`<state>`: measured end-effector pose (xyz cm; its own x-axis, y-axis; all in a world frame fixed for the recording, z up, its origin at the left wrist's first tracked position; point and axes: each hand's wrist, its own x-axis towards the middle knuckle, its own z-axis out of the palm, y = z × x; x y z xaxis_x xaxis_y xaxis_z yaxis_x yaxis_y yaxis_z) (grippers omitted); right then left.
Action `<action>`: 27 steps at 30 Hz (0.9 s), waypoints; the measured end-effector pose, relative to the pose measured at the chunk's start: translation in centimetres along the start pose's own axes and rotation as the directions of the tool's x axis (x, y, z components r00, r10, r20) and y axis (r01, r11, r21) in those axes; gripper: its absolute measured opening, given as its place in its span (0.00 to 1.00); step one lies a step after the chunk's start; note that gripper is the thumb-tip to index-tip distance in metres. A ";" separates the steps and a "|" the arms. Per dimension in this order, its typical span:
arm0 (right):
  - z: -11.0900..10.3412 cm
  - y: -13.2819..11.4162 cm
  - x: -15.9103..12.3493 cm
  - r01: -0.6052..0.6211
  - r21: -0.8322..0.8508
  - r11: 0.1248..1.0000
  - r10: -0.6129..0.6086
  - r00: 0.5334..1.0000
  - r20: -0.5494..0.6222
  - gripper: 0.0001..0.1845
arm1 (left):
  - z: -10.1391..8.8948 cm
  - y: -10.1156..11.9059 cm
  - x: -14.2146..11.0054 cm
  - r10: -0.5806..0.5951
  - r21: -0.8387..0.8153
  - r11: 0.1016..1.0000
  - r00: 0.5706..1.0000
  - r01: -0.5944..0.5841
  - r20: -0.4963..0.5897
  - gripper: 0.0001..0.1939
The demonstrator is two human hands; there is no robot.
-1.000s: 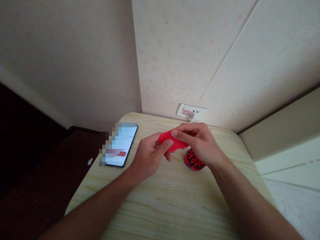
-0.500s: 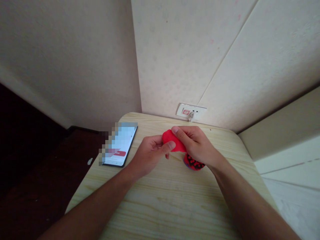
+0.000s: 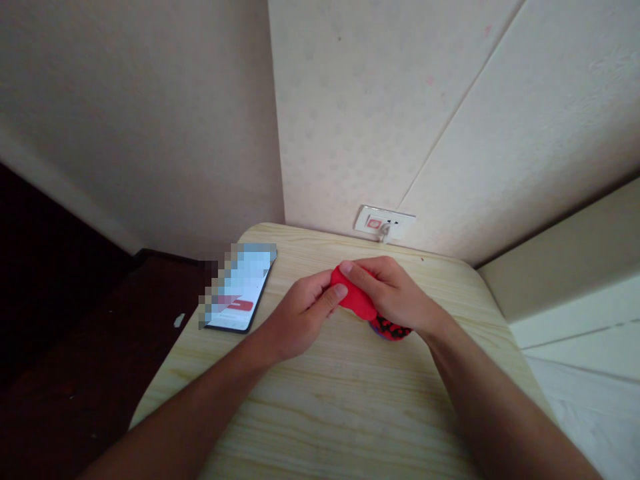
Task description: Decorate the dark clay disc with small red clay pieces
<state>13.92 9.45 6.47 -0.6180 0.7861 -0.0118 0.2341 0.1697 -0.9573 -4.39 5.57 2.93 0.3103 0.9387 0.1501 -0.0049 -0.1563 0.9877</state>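
A soft red piece of what looks like modelling clay [image 3: 356, 301] is held up between both hands over the table. My left hand [image 3: 303, 313] pinches its left edge, thumb on top and fingers mostly hidden beneath. From the right, my right hand [image 3: 395, 287] grips the upper part, its thumb pressed on the red surface. The lower end of the piece hangs free as a rounded flap. Just below my right hand lies a small round thing [image 3: 391, 329], red and black on top with a blue-purple edge; the hand and the red piece partly cover it.
A phone [image 3: 240, 293] with a lit, partly blurred screen lies at the table's left edge. The pale wood table [image 3: 320, 407] meets the wall at the back. A wall socket [image 3: 384, 222] with a plug in it sits just above the table's back edge.
The red piece has turned and shifted slightly right, its lower end now hanging further down. Both hands have moved with it. The view has tilted a little.
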 end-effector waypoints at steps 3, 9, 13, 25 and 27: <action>0.6 0.2 0.1 0.025 -0.021 0.999 -0.027 0.993 -0.111 0.29 | 0.1 0.0 0.3 0.008 -0.007 1.000 1.000 -0.008 -0.027 0.19; 0.6 0.7 0.5 0.046 -0.077 0.996 -0.058 0.986 -0.156 0.30 | 0.6 -0.4 0.7 0.018 0.012 1.000 0.984 -0.017 -0.177 0.21; 0.1 0.5 0.4 0.033 -0.129 0.991 -0.049 0.991 -0.124 0.28 | 0.8 -0.2 0.3 0.038 0.093 0.995 0.979 -0.020 -0.199 0.20; 1.2 0.7 0.4 0.063 -0.290 0.955 -0.149 0.946 -0.288 0.29 | 1.2 -0.8 0.6 -0.006 -0.114 0.993 0.991 -0.010 -0.137 0.23; 1.1 0.6 0.4 0.055 -0.355 0.933 -0.166 0.943 -0.290 0.29 | 1.3 -0.8 0.6 -0.009 -0.127 0.992 0.987 -0.012 -0.162 0.22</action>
<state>12.98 9.24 5.55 -0.4038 0.8851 0.2314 0.4509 0.4126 -0.7915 -3.02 5.83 2.20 0.1519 0.9775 0.1465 -0.1289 -0.1274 0.9834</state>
